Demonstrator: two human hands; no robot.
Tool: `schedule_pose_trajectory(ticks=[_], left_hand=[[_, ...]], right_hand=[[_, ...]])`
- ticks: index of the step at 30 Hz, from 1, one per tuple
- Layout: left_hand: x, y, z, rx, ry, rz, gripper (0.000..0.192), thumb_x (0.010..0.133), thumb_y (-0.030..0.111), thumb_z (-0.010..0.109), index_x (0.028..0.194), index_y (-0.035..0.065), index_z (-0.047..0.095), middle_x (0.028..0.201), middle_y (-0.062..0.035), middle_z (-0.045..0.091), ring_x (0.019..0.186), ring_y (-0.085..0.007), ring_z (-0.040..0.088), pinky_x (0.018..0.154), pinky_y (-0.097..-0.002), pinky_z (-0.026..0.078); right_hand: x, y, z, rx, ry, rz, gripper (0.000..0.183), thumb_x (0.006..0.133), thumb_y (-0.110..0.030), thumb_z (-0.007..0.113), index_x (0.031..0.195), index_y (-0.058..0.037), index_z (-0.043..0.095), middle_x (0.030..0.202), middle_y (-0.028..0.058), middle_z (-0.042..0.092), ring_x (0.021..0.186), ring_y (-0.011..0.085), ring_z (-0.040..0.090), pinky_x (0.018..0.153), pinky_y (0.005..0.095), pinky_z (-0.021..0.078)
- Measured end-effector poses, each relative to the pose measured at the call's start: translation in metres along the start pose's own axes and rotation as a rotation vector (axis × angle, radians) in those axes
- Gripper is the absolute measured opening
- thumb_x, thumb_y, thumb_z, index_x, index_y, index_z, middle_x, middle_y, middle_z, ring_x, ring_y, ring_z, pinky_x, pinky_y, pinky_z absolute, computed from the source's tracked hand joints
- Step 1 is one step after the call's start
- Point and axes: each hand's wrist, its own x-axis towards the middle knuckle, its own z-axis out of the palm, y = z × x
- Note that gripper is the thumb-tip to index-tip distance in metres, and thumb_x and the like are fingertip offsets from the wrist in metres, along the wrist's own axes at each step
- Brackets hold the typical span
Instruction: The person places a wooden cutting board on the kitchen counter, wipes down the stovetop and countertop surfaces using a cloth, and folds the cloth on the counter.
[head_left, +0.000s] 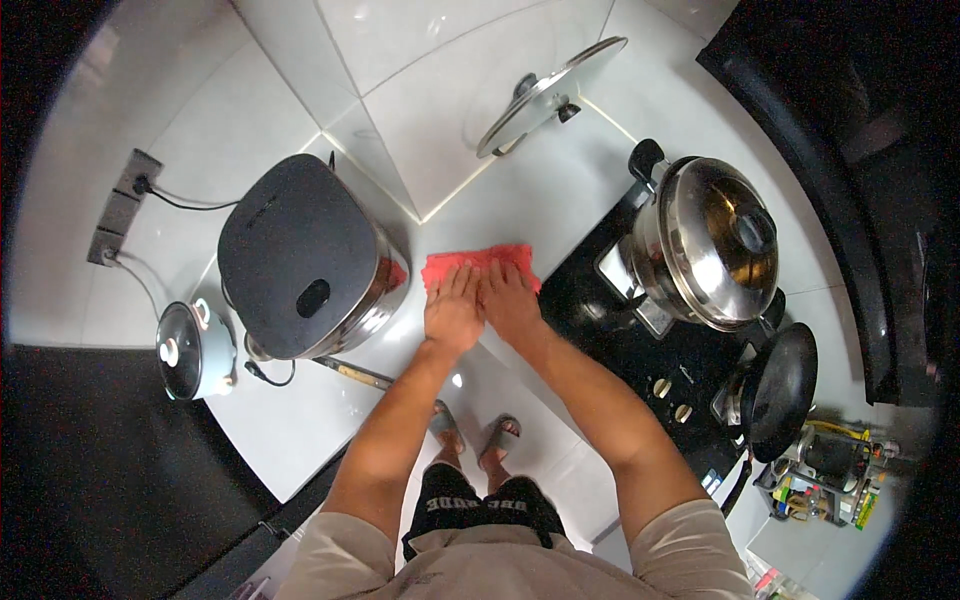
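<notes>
A red cloth (480, 257) lies spread and slightly rumpled on the white countertop (517, 202), near its inner corner. My left hand (454, 304) presses on the left part of it with the fingers pointing away from me. Close beside it, my right hand (511, 296) presses on the right part, and the two hands touch or nearly touch. The fingertips rest on top of the cloth. Both palms hide its near edge.
To the left stand a large dark-lidded cooking appliance (300, 247), a small pale-blue pot (214, 352) and a knife-like handle (356, 373). Rightward, a black gas hob (600, 337) bears a lidded steel pot (697, 247) and a frying pan (780, 390). A glass lid (551, 94) leans at the back wall.
</notes>
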Motion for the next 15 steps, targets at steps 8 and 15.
schedule_pose_trajectory(ticks=[8, 15], left_hand=[[0.071, -0.012, -0.017, 0.077, 0.081, -0.102, 0.068, 0.094, 0.033, 0.056, 0.155, 0.0102, 0.04, 0.164, -0.0056, 0.035, 0.154, -0.0258, 0.026, 0.124, -0.0494, 0.021], [-0.009, -0.005, 0.0, -0.068, 0.041, -0.007, 0.064, 0.093, 0.031, 0.059, 0.15, 0.007, 0.047, 0.159, -0.0102, 0.043, 0.149, -0.028, 0.036, 0.121, -0.0452, 0.028]], right_hand=[[0.085, 0.013, -0.014, 0.187, -0.118, 0.137, 0.042, 0.093, -0.021, 0.056, 0.131, -0.003, 0.065, 0.14, 0.0173, 0.06, 0.125, 0.0343, 0.056, 0.107, 0.0482, 0.0453], [0.0, 0.0, -0.011, 0.103, -0.123, -0.022, 0.047, 0.093, -0.023, 0.058, 0.136, -0.0032, 0.061, 0.143, 0.0165, 0.058, 0.132, 0.0373, 0.052, 0.111, 0.0482, 0.0423]])
